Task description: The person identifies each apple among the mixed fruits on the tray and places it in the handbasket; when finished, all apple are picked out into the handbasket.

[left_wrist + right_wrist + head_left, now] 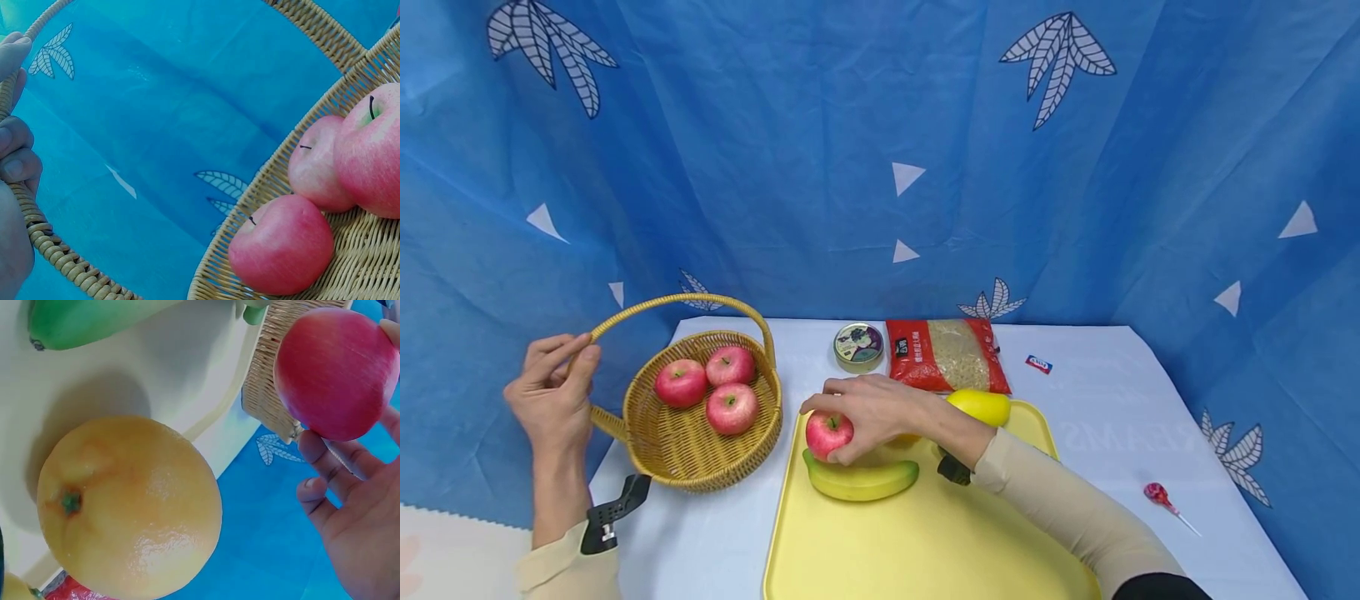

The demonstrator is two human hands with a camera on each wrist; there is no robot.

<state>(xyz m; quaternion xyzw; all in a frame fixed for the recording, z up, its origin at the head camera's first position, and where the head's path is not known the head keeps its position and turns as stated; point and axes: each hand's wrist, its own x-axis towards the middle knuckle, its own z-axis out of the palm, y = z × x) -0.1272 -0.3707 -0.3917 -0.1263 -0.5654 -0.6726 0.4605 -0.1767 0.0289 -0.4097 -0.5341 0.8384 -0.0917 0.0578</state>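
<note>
My left hand grips the arched handle of a yellow wicker basket, pinching it on its left side. Three red apples lie inside the basket, also visible in the left wrist view. With thumb and fingers my right hand holds another red apple over the left part of a yellow tray. Just below that apple in the head view is a banana. A round yellow-orange citrus fruit sits near the right hand, mostly hidden by it in the head view.
Beyond the hand lies a yellow fruit at the tray's back edge. A round tin and a red food bag stand behind the tray. A small packet and a lollipop are on the right.
</note>
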